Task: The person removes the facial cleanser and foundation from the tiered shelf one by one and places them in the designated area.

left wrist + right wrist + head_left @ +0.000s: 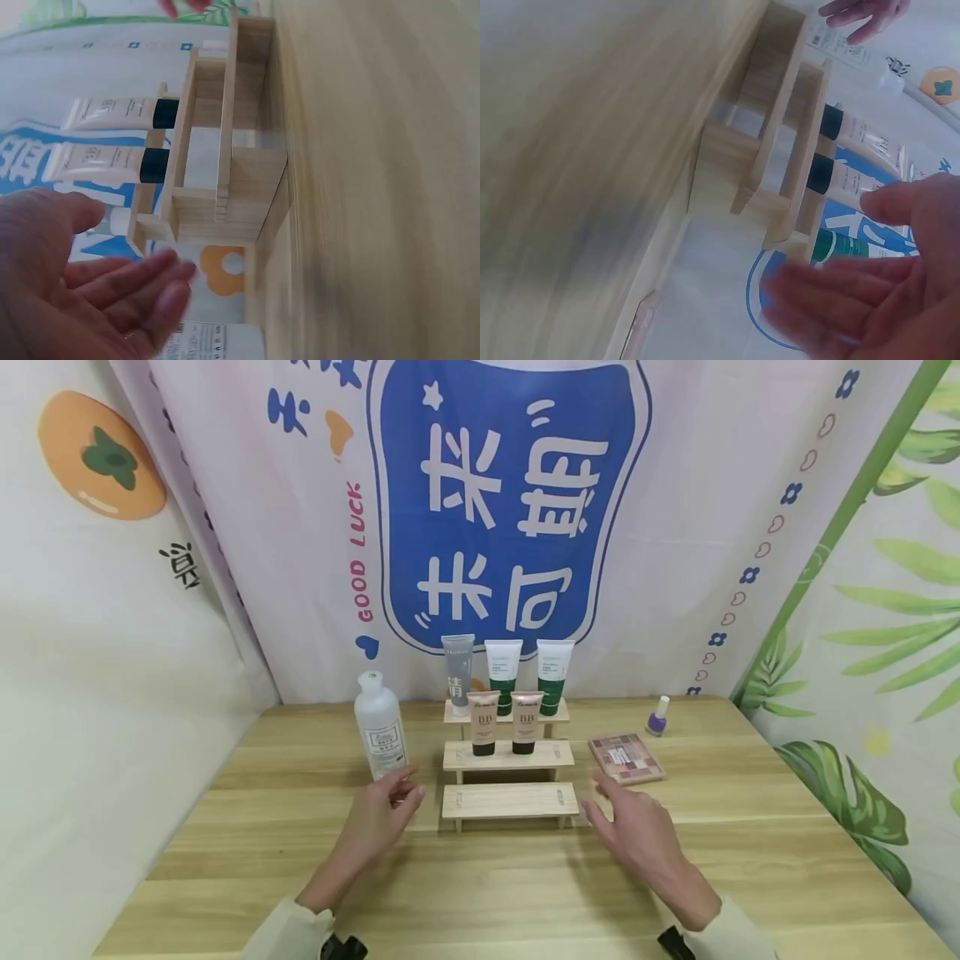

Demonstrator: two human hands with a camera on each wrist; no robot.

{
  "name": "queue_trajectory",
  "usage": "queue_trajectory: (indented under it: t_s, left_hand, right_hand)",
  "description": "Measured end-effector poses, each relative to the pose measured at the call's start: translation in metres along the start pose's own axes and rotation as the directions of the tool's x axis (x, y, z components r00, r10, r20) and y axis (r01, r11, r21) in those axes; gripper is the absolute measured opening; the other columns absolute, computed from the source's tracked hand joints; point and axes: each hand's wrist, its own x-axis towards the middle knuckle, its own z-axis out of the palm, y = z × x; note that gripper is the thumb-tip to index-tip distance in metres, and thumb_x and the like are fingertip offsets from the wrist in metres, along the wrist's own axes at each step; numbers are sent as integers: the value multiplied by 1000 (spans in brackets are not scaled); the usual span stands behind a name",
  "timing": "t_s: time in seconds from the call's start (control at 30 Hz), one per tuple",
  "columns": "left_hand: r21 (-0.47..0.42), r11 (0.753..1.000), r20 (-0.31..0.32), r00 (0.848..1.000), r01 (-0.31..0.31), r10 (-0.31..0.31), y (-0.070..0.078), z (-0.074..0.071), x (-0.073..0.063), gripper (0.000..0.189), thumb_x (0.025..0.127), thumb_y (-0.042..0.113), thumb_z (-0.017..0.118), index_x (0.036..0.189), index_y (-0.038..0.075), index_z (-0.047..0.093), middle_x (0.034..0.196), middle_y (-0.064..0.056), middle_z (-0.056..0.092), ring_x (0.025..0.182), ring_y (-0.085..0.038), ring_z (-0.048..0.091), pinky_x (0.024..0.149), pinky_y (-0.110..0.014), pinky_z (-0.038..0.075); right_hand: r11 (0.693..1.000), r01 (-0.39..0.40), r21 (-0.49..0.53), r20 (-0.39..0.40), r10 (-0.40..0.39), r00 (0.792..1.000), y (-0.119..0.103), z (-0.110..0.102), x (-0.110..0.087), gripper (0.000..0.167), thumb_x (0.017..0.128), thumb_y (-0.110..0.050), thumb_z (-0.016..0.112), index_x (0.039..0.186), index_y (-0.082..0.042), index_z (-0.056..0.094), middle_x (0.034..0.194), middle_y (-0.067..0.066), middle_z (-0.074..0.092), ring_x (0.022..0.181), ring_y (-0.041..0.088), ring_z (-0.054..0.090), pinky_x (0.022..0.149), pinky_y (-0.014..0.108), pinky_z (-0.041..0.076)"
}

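A three-step wooden stand [510,802] sits mid-table between both hands. Its top step carries a grey tube [458,677] and two white-and-green tubes, one in the middle [502,658] and one at the right [555,662]. Two beige BB cream tubes, left [483,720] and right [527,720], stand on black caps on the middle step; the lowest step is bare. My left hand [377,817], fingers loosely bent around nothing, hovers left of the stand, before a white bottle [382,731]. On the right, my right hand [639,828] holds nothing, its fingers relaxed near an eyeshadow palette [626,758].
Behind the palette stands a small purple nail polish bottle [657,720] with a white cap. Printed cloth [675,527] hangs behind the wooden table [510,893] and along its sides.
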Motion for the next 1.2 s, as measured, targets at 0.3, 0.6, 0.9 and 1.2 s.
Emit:
queue_trajectory:
  t_s: [0.3, 0.6, 0.9, 1.2]
  left_hand:
    - [-275, 947, 170, 978, 168, -124, -12, 13, 36, 60, 88, 10, 73, 140, -2, 47, 136, -24, 54, 119, -38, 58, 94, -36, 56]
    - [-434, 867, 283, 951, 244, -126, -32, 38, 60, 75, 85, 10, 75, 147, -5, 34, 147, -25, 42, 130, -39, 49, 105, -35, 48]
    - [-417, 868, 307, 941, 270, -145, -36, 44, 63, 80, 84, 23, 78, 149, 2, 36, 145, -21, 46, 130, -34, 50, 109, -39, 45]
    - [-457, 837, 325, 932, 302, -159, -34, 47, 65, 67, 87, 15, 75, 143, 0, 42, 137, -20, 52, 127, -34, 52, 109, -40, 45]
  right_hand:
    - [996, -21, 84, 50, 17, 999, -7, 3, 4, 27, 90, -21, 69, 113, -6, 68, 82, 2, 75, 68, 13, 69, 59, 30, 59]
    - [997, -33, 74, 48, 30, 998, -8, 5, 3, 26, 89, -21, 70, 111, -7, 69, 76, -3, 72, 62, 6, 64, 55, 24, 56]
    - [983, -13, 184, 20, 10, 1000, -4, 9, 9, 24, 91, -18, 69, 110, -5, 69, 84, 0, 73, 71, 9, 67, 61, 22, 58]
    - [836, 45, 547, -68, -9, 998, 7, 9, 60, 28, 96, -17, 64, 119, 0, 63, 109, 11, 69, 98, 23, 65, 83, 27, 60]
